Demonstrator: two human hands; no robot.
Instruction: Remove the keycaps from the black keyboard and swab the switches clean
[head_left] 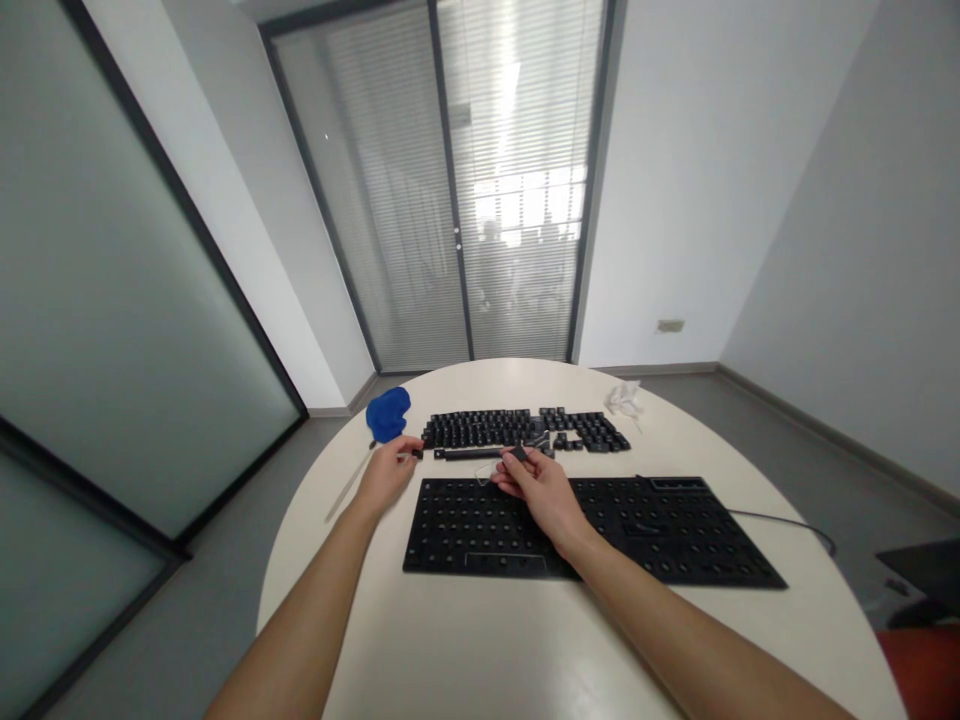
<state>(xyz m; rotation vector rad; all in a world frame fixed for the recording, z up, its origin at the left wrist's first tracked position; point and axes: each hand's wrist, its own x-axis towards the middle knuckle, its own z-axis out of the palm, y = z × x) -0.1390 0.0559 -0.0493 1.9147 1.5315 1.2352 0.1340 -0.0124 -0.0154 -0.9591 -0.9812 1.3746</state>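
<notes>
My left hand (388, 472) is at the left end of the rows of loose black keycaps (480, 428), thumb and fingers closed on a small black keycap (418, 454). Over the upper edge of the keyboard base (637, 530) is my right hand (541, 490), its thumb and fingers pinching another small dark piece that looks like a keycap (519, 454). The base is black, bare of most caps, and lies flat. A thin wire loop (482, 474) shows just left of my right fingers; its other end is hidden. The long space bar (472, 454) lies below the rows.
A blue cloth (388, 414) lies at the table's left, near a thin pale stick (349, 487). Crumpled white tissue (624, 398) is at the back right. A cable (787, 520) runs from the base past the right edge of the round table (480, 640).
</notes>
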